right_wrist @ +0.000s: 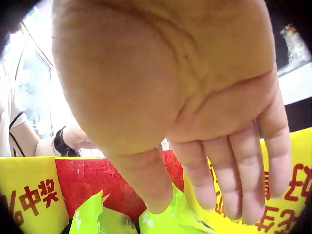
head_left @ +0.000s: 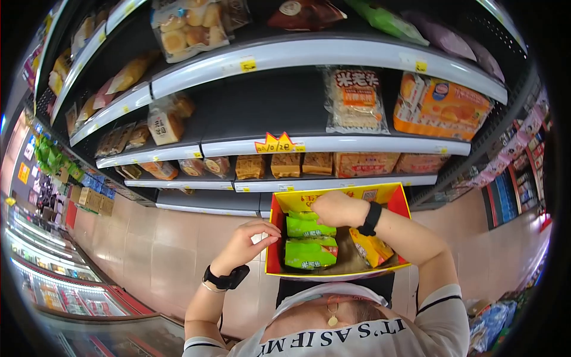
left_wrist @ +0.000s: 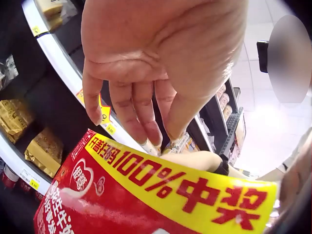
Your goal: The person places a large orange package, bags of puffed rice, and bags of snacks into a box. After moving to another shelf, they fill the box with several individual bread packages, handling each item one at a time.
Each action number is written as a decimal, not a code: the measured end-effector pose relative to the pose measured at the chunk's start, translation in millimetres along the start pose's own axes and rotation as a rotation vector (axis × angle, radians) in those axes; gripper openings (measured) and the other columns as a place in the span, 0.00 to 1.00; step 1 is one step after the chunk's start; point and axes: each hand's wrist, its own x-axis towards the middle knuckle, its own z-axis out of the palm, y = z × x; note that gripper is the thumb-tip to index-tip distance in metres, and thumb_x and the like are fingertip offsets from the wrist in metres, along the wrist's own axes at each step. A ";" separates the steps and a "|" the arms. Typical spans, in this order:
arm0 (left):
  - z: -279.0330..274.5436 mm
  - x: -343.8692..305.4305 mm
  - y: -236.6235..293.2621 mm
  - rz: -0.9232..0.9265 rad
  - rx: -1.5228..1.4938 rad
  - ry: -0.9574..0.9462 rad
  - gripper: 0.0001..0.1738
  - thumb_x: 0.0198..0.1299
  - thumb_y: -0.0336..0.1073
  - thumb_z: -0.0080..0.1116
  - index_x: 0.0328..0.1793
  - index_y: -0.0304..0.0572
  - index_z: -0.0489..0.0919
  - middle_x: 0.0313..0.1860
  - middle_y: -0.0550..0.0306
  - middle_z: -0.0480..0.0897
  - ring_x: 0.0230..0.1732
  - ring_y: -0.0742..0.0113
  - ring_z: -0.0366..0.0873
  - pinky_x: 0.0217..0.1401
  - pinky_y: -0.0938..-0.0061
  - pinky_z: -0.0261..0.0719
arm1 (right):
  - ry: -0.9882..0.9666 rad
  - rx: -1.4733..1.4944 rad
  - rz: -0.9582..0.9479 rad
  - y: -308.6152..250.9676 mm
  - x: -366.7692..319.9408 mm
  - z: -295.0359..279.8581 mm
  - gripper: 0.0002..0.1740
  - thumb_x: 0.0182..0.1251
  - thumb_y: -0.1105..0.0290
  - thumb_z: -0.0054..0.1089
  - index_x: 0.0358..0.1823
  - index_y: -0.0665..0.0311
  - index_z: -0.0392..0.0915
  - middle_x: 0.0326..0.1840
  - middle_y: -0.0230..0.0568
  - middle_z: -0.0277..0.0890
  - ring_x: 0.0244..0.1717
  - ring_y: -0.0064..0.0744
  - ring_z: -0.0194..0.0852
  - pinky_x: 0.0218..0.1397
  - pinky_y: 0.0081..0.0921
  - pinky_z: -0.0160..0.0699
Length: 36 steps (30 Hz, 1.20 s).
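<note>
A yellow and red open box point(head_left: 389, 204) stands before the person, with green packets point(head_left: 311, 253) on one side and a yellow packet point(head_left: 372, 247) on the other. Over the far green packet, the right hand point(head_left: 340, 209) reaches down; in the right wrist view its fingers extend beside a green packet point(right_wrist: 170, 214), the thumb tip at its top. Whether it touches the packet is not certain. The left hand point(head_left: 248, 241) hovers at the box's left edge, fingers relaxed and holding nothing; the left wrist view shows it above the box's printed rim point(left_wrist: 195, 187).
Shelves point(head_left: 357, 146) across the front carry bagged bread, a rice snack bag point(head_left: 357, 101) and an orange carton point(head_left: 441, 107). A glass-topped freezer point(head_left: 65, 291) stands at the left. Tiled floor point(head_left: 143, 238) lies beneath, and more racks are at the right.
</note>
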 end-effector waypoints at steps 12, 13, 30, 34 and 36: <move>-0.6 33.8 -15.1 0.000 -0.007 0.050 0.07 0.56 0.29 0.61 0.41 0.37 0.81 0.39 0.54 0.83 0.43 0.61 0.81 0.48 0.73 0.76 | -0.056 -0.089 0.019 13.1 1.1 27.9 0.12 0.51 0.63 0.62 0.24 0.66 0.81 0.27 0.49 0.79 0.31 0.48 0.80 0.34 0.39 0.78; -0.5 34.8 -14.4 -0.001 -0.010 0.047 0.07 0.56 0.29 0.61 0.41 0.37 0.81 0.39 0.54 0.83 0.43 0.61 0.81 0.48 0.73 0.76 | -0.086 -0.143 0.011 11.7 1.0 29.4 0.11 0.51 0.64 0.60 0.24 0.65 0.81 0.26 0.47 0.80 0.31 0.47 0.80 0.33 0.38 0.78; 5.5 40.8 -30.8 0.064 -0.222 -0.065 0.45 0.61 0.68 0.42 0.69 0.33 0.64 0.68 0.48 0.68 0.71 0.58 0.60 0.73 0.65 0.53 | 0.116 -0.020 -0.248 -16.3 -49.3 -31.1 0.09 0.53 0.68 0.57 0.20 0.64 0.79 0.21 0.49 0.76 0.27 0.49 0.79 0.31 0.40 0.76; 6.9 44.8 -35.3 0.115 -0.244 -0.102 0.44 0.59 0.67 0.47 0.70 0.40 0.63 0.69 0.49 0.66 0.72 0.57 0.58 0.73 0.65 0.53 | 0.171 -0.085 -0.182 -19.8 -60.8 -75.0 0.12 0.63 0.62 0.54 0.25 0.61 0.75 0.22 0.46 0.75 0.27 0.47 0.77 0.30 0.40 0.74; 9.0 45.9 -27.1 0.049 -0.342 -0.108 0.54 0.50 0.76 0.48 0.72 0.41 0.60 0.71 0.52 0.63 0.72 0.58 0.58 0.73 0.65 0.53 | 0.235 -0.039 -0.189 -13.7 -61.9 -85.9 0.14 0.65 0.61 0.51 0.26 0.62 0.74 0.22 0.46 0.75 0.28 0.49 0.76 0.31 0.41 0.73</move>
